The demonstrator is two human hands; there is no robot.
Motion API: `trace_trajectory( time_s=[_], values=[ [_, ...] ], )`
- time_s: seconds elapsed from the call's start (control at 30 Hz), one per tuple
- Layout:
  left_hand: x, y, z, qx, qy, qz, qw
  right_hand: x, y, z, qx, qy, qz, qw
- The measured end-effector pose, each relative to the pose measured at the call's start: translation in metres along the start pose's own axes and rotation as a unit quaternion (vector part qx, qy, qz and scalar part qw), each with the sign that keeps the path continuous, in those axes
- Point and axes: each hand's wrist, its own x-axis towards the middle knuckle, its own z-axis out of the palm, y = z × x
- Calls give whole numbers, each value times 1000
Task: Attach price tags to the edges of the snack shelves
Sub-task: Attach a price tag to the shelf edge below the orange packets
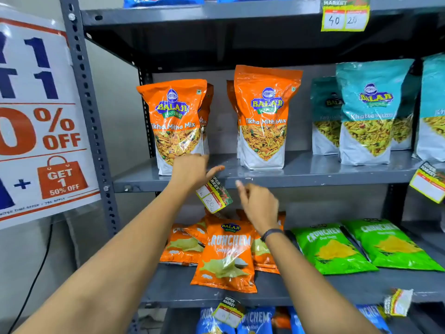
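Two hands: both are reaching toward the front edge of the middle shelf (301, 182).
Sale poster (36, 116): it is hanging at far left, beside the grey upright post (89, 112).
Left hand (190, 173): it is resting at the shelf edge, just in front of the left orange Tikha Mitha Mix pack (175, 124); its fingers (215, 169) are spreading loosely and pressing the top of the price tag (214, 197) against the edge.
Price tag: it is hanging tilted below the middle shelf edge, between the two hands, showing handwritten figures.
Right hand (258, 208): it is hovering just right of the tag, apart from it; its fingers (240, 186) are curling narrowly and holding nothing.
Wristband (271, 233): a dark band is sitting on the right wrist.
Second orange pack (265, 116): it is standing upright on the middle shelf.
Teal packs (370, 112): they are standing upright further right.
Lower shelf: orange Crunchem bags (226, 256) are lying left, green bags (361, 247) right.
Other tags: one is hanging on the top shelf (345, 15), one at the middle shelf's right end (428, 185), two on the lower shelf edge.
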Motion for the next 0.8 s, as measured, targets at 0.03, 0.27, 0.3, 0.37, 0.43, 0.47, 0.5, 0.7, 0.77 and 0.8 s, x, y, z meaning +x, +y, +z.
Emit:
trace_trajectory(
  time_s=[0.03, 0.27, 0.3, 0.37, 0.43, 0.47, 0.5, 0.7, 0.77, 0.8],
  values=[
    [-3, -2, 0, -5, -39, 0, 999, -6, -2, 8, 24, -55, 31, 998],
    [-2, -1, 0, -44, -121, 48, 990, 1, -13, 42, 334, -213, 149, 906],
    [-2, 1, -1, -61, -130, 38, 989, 5, -12, 42, 345, -223, 164, 897],
    [-2, 2, -2, -102, -153, 9, 983, 12, -11, 38, 347, -240, 179, 889],
    [-5, -3, 0, -167, -166, -16, 972, 20, -4, 33, 328, -245, 160, 898],
    [-8, -6, 1, -190, -161, -12, 968, 23, -1, 29, 283, -239, 136, 919],
    [-13, -8, 2, -197, -154, 2, 968, 25, 2, 24, 217, -226, 108, 943],
    [-33, -3, 17, -81, -63, 78, 992, 16, -3, 5, -55, -119, -29, 991],
    [-35, -1, 20, -60, -36, 77, 995, 15, -3, 8, -60, -100, -37, 993],
    [-35, 0, 22, -58, -29, 73, 995, 16, -2, 9, -56, -95, -36, 993]
  ],
)
